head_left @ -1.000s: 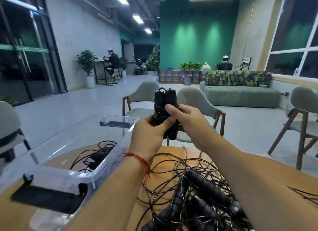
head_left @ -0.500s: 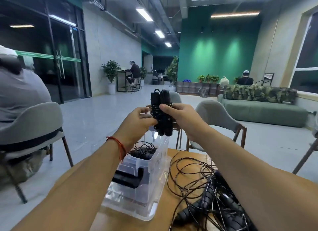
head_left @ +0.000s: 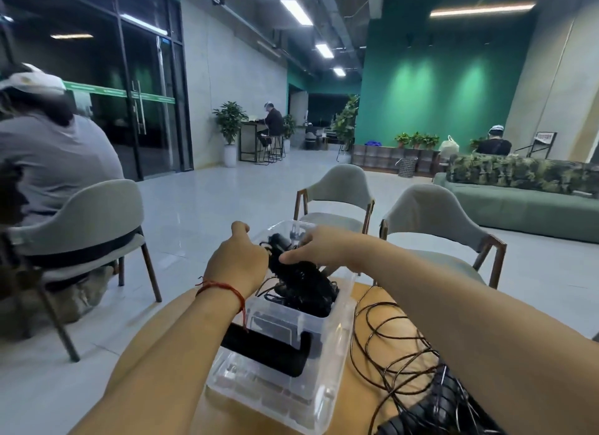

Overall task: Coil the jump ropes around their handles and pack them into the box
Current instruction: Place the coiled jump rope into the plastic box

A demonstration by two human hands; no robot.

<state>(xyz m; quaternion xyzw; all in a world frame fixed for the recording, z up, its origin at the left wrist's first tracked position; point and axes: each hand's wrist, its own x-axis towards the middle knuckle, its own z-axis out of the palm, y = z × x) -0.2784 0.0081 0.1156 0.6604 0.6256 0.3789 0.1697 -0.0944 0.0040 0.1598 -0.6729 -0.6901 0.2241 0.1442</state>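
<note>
Packing step: the coiled jump rope [head_left: 301,280] sits low inside the clear box [head_left: 343,311]. The right hand [head_left: 321,246] pinches it between thumb and fingers. The left hand [head_left: 236,266] curls at its handle end, but I cannot tell if it grips. The next move likely calls for letting go, then untangling one of the loose ropes [head_left: 398,347] on the counter [head_left: 364,402].

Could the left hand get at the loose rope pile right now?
Probably not directly. The left hand is at the coiled rope over the clear box; the loose rope pile lies right of the box, under the right forearm, which bars the way.
</note>
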